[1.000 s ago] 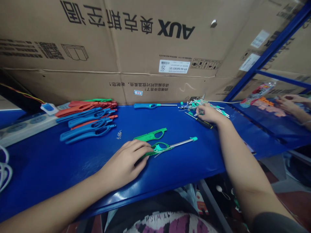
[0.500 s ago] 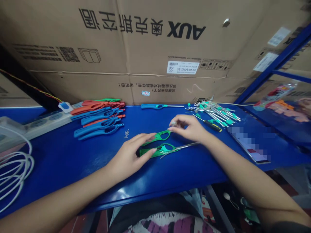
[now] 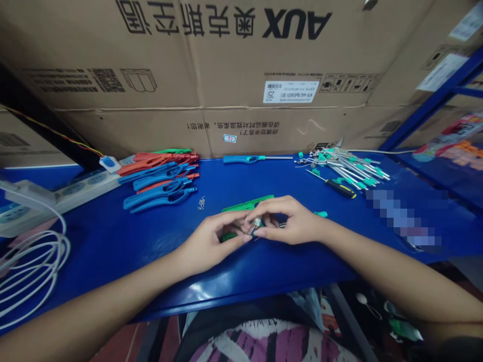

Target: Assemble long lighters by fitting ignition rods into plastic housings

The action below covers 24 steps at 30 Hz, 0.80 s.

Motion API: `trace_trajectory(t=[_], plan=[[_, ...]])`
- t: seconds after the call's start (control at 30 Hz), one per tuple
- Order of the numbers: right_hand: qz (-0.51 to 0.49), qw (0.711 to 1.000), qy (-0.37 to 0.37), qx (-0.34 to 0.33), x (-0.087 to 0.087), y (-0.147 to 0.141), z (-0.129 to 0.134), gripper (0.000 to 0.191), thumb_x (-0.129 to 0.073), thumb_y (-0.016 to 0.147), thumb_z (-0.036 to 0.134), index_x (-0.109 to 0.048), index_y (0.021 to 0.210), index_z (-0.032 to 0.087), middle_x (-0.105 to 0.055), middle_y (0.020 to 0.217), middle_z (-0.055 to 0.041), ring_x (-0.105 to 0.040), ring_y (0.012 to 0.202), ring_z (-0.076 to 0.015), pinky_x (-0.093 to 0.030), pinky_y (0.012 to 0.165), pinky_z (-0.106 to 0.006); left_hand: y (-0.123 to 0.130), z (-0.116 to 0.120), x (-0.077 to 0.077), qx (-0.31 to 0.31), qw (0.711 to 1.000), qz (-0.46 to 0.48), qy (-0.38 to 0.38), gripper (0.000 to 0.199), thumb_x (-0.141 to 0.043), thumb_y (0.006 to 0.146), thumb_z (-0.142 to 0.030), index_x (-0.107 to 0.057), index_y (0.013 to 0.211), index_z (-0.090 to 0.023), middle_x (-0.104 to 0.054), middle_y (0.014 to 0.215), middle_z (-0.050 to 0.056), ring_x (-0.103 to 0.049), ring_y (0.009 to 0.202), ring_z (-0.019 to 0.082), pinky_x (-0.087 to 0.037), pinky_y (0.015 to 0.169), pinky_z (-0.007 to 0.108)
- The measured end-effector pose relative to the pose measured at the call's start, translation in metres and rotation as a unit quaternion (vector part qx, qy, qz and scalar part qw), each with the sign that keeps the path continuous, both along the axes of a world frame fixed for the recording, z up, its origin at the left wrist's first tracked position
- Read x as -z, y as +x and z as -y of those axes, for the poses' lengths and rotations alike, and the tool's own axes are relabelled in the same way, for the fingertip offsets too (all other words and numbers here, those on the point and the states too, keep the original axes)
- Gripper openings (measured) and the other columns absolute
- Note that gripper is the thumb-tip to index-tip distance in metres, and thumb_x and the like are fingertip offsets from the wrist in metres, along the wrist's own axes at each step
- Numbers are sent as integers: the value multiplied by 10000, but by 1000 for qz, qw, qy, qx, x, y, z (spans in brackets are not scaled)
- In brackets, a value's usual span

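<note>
My right hand [image 3: 296, 221] pinches a small lighter part [image 3: 256, 225] with a whitish end and a dark side; its exact kind is too small to tell. My left hand [image 3: 213, 239] meets it from the other side, thumb and fingertips closed on the same part. Beneath both hands lies a green lighter casing [image 3: 228, 236], mostly covered by the fingers. Just behind them a second green casing half [image 3: 245, 205] rests on the blue table. A teal tip [image 3: 320, 214] pokes out beyond my right hand.
Blue and red lighter casings [image 3: 162, 183] are piled at back left, near small screws [image 3: 202, 203]. A blue lighter [image 3: 245, 159] lies along the carton [image 3: 234, 90]. Metal tubes with teal ends [image 3: 354, 168] and a screwdriver [image 3: 341, 189] are at right. White cable [image 3: 33, 271] coils at left.
My right hand has moved down and left, bringing the small part to my left fingertips. My left hand has let go of the rear green casing half, which now lies behind the hands.
</note>
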State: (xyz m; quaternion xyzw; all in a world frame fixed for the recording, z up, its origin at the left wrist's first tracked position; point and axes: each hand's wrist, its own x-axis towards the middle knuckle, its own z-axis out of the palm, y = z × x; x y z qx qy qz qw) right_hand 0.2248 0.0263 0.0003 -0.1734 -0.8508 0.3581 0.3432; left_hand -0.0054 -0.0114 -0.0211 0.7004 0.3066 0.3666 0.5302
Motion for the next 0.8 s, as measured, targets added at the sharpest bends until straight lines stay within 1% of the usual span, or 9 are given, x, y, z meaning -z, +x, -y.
trace_trajectory(t=[0.1, 0.17, 0.27, 0.37, 0.53, 0.67, 0.73, 0.8], plan=[[-3, 1000, 9, -2, -4, 2, 0, 189, -645, 936, 226, -740, 1087, 162, -722, 901, -55, -589, 681, -102, -457, 577, -219, -2, 1, -3, -11, 995, -55, 86, 270, -671, 918, -213, -683, 1182, -156, -694, 1060, 80, -663, 924, 164, -558, 834, 295], [-1, 1000, -2, 3, -4, 2, 1, 181, -657, 927, 238, -750, 1062, 162, -712, 892, -57, -583, 671, -103, -456, 573, -226, -2, 2, -6, -20, 986, -90, 140, 207, -649, 928, -202, -702, 1123, -159, -679, 1015, 70, -645, 888, 156, -544, 818, 293], [5, 999, -34, 2, -3, 2, 0, 168, -690, 905, 262, -762, 1016, 159, -704, 862, -52, -566, 645, -101, -443, 556, -228, -1, 5, -9, -30, 976, -123, 180, 179, -629, 937, -193, -703, 1098, -170, -667, 989, 58, -633, 879, 154, -533, 814, 291], [8, 998, -65, 0, -2, 1, -1, 160, -698, 904, 290, -768, 973, 164, -697, 819, -39, -561, 646, -103, -426, 546, -224, 1, 8, -10, -36, 973, -135, 186, 160, -628, 941, -202, -693, 1085, -176, -671, 979, 51, -635, 869, 152, -533, 806, 285], [7, 994, -103, -33, -2, 0, -5, 159, -693, 914, 263, -777, 991, 151, -715, 864, -55, -612, 725, -119, -452, 607, -241, 1, 9, -11, -47, 967, -159, 194, 92, -641, 936, -199, -673, 1020, -176, -692, 925, 30, -637, 837, 143, -512, 786, 269], [2, 994, -99, -37, -1, -1, -5, 141, -687, 921, 253, -779, 977, 161, -730, 888, -56, -635, 754, -125, -466, 642, -250, 0, 10, -12, -53, 965, -168, 196, 82, -657, 930, -217, -672, 999, -176, -688, 897, 20, -636, 817, 139, -504, 772, 260], [9, 995, -95, -25, 0, -3, -4, 146, -691, 917, 265, -775, 981, 164, -727, 888, -51, -633, 754, -125, -467, 645, -248, 0, 10, -11, -58, 964, -170, 195, 76, -662, 930, -232, -676, 979, -176, -685, 875, 16, -636, 801, 137, -503, 762, 258], [19, 994, -110, 18, -1, -3, -3, 187, -687, 919, 302, -754, 1029, 166, -705, 860, -34, -596, 692, -111, -451, 605, -237, -1, 9, -11, -72, 964, -169, 191, 78, -667, 925, -239, -682, 966, -175, -689, 867, 17, -638, 785, 138, -506, 753, 261]])
